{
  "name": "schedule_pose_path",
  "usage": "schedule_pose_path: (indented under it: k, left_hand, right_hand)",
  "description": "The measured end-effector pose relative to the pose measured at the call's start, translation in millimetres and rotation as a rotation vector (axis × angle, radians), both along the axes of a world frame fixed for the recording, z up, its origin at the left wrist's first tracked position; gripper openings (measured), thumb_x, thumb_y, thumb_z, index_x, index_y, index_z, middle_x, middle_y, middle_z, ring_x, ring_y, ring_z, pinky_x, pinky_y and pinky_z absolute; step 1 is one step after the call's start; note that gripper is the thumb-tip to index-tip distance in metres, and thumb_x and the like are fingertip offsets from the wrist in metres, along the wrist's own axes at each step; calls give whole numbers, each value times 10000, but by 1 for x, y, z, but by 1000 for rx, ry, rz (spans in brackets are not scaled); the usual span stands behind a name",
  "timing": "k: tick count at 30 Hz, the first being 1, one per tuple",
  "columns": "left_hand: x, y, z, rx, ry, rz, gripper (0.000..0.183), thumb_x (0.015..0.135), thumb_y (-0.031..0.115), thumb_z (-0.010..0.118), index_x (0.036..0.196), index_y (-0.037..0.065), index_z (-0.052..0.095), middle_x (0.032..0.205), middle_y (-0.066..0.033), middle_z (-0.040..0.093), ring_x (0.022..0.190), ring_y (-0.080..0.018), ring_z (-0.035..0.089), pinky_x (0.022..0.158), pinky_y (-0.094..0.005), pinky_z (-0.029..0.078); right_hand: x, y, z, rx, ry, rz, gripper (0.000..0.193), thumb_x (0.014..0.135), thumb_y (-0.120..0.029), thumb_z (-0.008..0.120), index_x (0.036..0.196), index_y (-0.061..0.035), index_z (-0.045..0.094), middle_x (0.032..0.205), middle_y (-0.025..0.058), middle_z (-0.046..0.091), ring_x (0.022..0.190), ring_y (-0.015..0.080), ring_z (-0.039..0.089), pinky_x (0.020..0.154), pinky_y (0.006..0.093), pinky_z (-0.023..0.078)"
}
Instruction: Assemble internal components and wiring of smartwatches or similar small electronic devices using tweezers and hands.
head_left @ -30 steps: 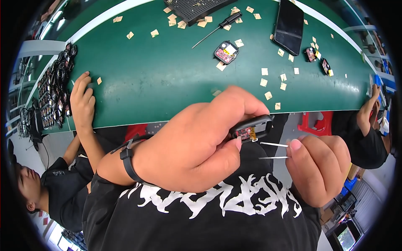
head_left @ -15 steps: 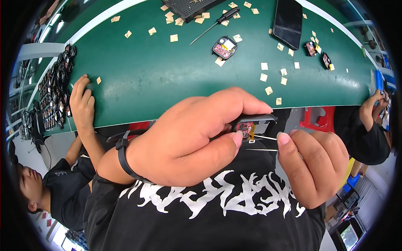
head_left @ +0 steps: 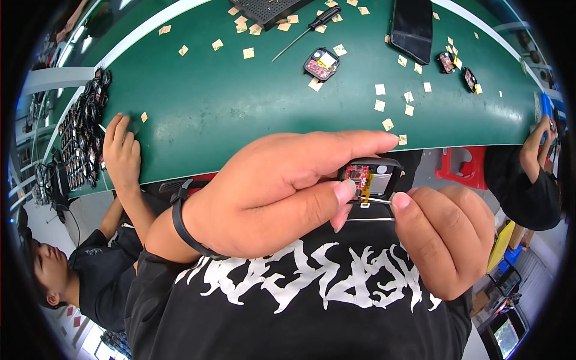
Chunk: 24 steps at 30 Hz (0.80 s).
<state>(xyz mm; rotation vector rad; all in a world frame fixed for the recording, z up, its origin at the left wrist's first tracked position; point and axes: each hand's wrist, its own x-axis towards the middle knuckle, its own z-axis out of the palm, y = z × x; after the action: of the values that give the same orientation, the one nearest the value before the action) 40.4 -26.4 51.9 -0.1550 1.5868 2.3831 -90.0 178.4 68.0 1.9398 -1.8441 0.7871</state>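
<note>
Near the table's front edge, my left hand (head_left: 282, 192) grips a small black watch case (head_left: 391, 170) with its back side open. Its thumb presses at the red circuit board (head_left: 356, 173) inside, while the index finger stretches along the far rim. A yellow flex strip (head_left: 368, 182) runs beside the board. My right hand (head_left: 447, 237) pinches metal tweezers (head_left: 384, 219) between thumb and fingers. One thin prong reaches the case's near edge by the strip's lower end; the other lies below, in front of my black shirt. Whether the prong touches the strip, I cannot tell.
Another opened watch case (head_left: 321, 64) lies on the green table (head_left: 228, 126), near a screwdriver (head_left: 315, 27) and a black phone (head_left: 411, 30). Small beige squares (head_left: 380, 89) are scattered about. At left, a co-worker's hand (head_left: 122, 156) rests by piled black devices (head_left: 81, 138).
The case has tilted so more of its inside shows, and my left index finger has straightened. The tweezers' upper prong has moved down toward the case's near edge.
</note>
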Motion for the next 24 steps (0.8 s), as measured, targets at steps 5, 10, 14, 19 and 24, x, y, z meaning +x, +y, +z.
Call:
schedule_pose_path:
  k: [5,10,14,19,24]
  left_hand:
    - [-1,1,1,0,3,4,497,997,8,450,1489,-58,411,1331,-200,621,818,-70,565,748,-209,495]
    - [0,2,-1,9,-23,20,488,999,16,458,1479,-64,421,1327,-194,625,811,-66,560,738,-203,486]
    - [-2,1,1,4,-39,14,477,1008,30,461,1474,-64,428,1322,-189,629,829,-65,569,727,-202,480]
    - [-3,4,0,40,-62,32,472,1008,30,445,1471,-57,436,1321,-183,630,823,-57,566,724,-196,478]
    - [-6,3,1,77,-96,15,472,1000,18,428,1466,-52,446,1319,-176,632,826,-48,565,716,-191,477]
  right_hand:
    - [1,2,0,18,-40,14,328,582,-42,721,884,86,712,736,136,628,535,167,506,414,258,343]
    - [4,3,4,43,31,-41,319,598,-4,721,903,87,709,726,141,639,542,188,539,427,261,374]
    - [8,3,4,89,14,-62,362,578,14,724,933,85,712,725,149,653,545,207,567,432,266,397]
    - [8,3,3,90,-38,-59,379,566,2,729,935,85,709,722,141,640,530,196,543,430,269,383]
    - [7,3,2,111,-94,-46,378,560,7,728,928,87,703,718,133,627,520,189,524,432,271,374]
